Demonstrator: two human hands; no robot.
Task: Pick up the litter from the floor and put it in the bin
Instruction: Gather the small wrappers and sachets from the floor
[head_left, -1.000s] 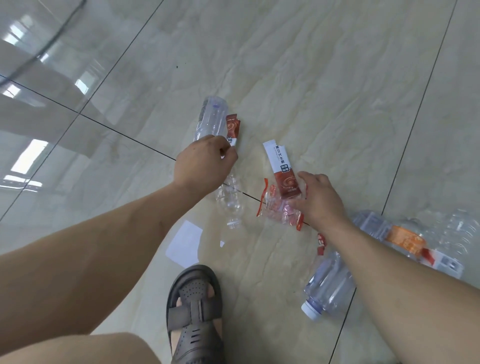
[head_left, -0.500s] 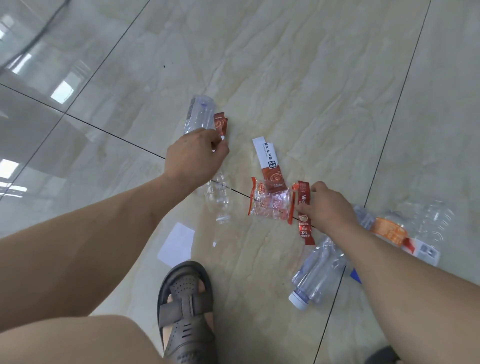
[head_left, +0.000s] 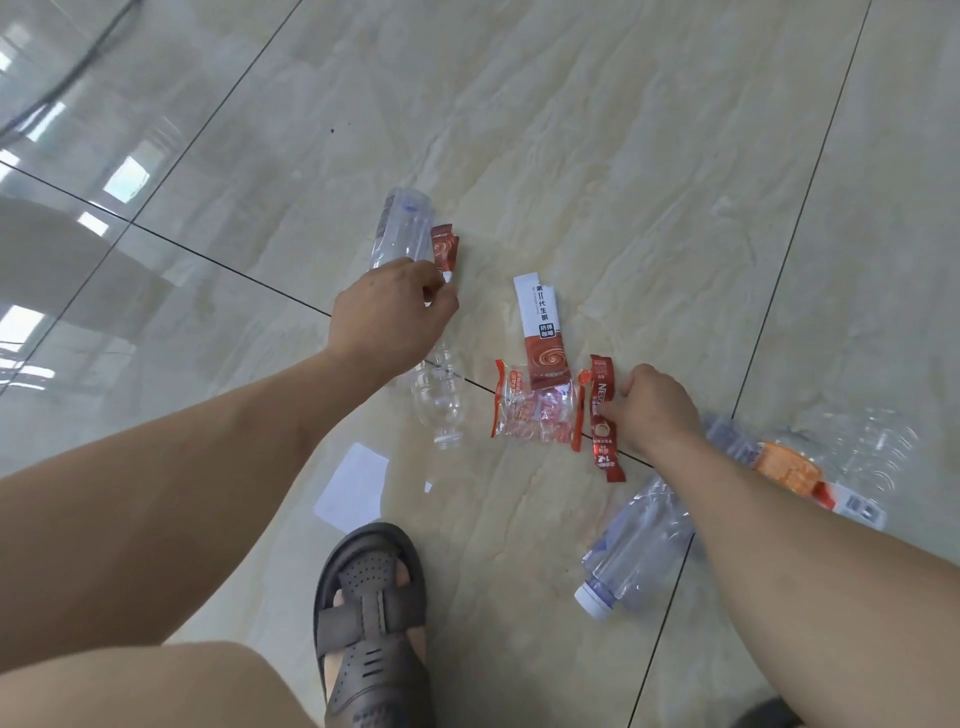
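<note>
Where floor tiles meet, red sachet (head_left: 603, 415) pinched in right hand (head_left: 654, 410)

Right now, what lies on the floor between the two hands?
In the head view: a white-and-brown sachet and a crumpled clear red-edged wrapper, between left hand and right hand.

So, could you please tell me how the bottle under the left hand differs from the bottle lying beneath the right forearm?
The bottle under the left hand has no cap on its open neck; the bottle beneath the right forearm has a white cap. The left hand is closed around the first; the right hand pinches a red sachet and leaves the second alone. Both are clear, empty plastic, lying sideways on the tiled floor.
</note>
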